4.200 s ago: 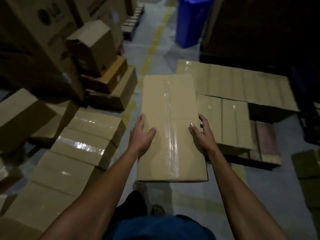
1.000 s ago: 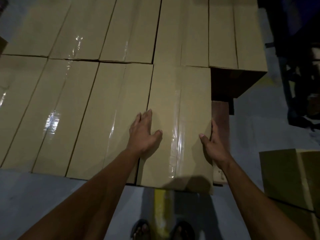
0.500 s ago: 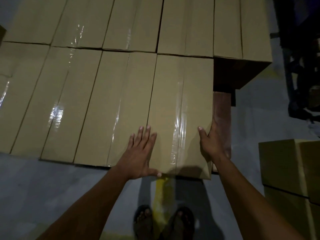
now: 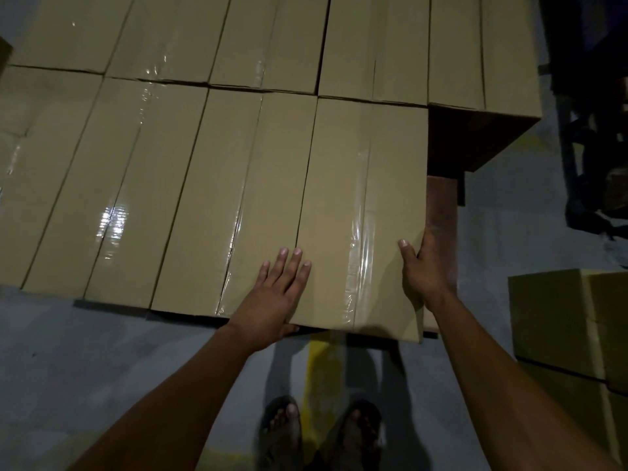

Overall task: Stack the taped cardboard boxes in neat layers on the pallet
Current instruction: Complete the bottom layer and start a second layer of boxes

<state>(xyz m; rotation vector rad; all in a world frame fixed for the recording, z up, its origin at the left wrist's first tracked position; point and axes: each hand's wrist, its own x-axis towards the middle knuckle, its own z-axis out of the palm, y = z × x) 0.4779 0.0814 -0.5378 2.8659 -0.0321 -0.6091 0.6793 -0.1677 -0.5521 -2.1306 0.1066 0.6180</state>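
A long taped cardboard box [image 4: 367, 198] lies at the right end of the near row of a flat layer of taped boxes [image 4: 136, 185]. My left hand [image 4: 275, 294] rests flat on its near left corner, fingers straight, thumb tucked under the front edge. My right hand [image 4: 424, 266] holds the box's right side, thumb on top and fingers down the side wall. To the right of the box a strip of the brown wooden pallet [image 4: 441, 212] shows bare. The box's near end juts slightly past its neighbours.
A second row of boxes [image 4: 339, 42] lies behind, reaching further right. A stack of boxes [image 4: 571, 334] stands on the grey floor at the right. My sandalled feet [image 4: 319, 433] stand on a yellow floor line. Dark objects fill the far right.
I carried the box over and set it down at the row's right end. In the last second my left hand slid back to the near corner and the box moved slightly forward.
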